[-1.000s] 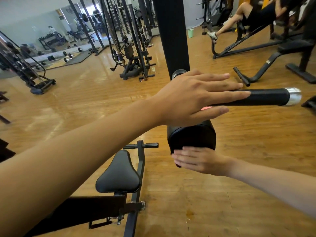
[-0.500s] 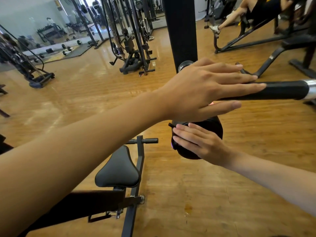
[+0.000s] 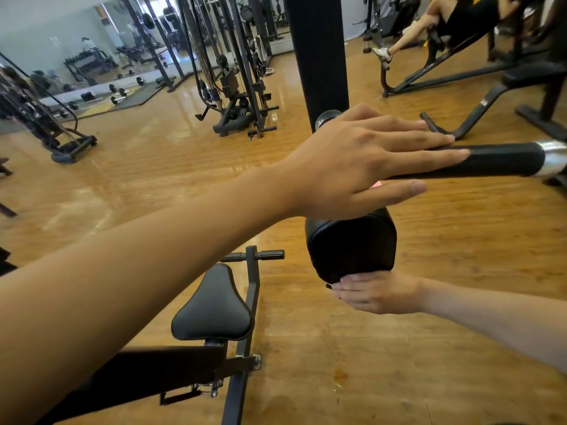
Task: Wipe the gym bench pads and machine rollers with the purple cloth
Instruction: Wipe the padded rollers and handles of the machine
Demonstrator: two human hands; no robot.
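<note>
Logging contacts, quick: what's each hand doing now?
Left hand: open, fingers flat on the bar.
Right hand: open, straight fingers against the roller underside; cloth not visible.

Left forearm point(image 3: 153, 271) bare, reaching from lower left up toward centre, wrist straight. Left hand point(image 3: 352, 161) flat, back up. Its four fingers point(image 3: 429, 139) straight, close together, tips pointing right. Thumb point(image 3: 399, 190) stretched out apart, below them. Right forearm point(image 3: 497, 320) bare, entering from right edge. Right hand point(image 3: 380, 292) lower, beneath the left thumb: fingers straight, pressed together, tips pointing left, thumb hidden.
</note>
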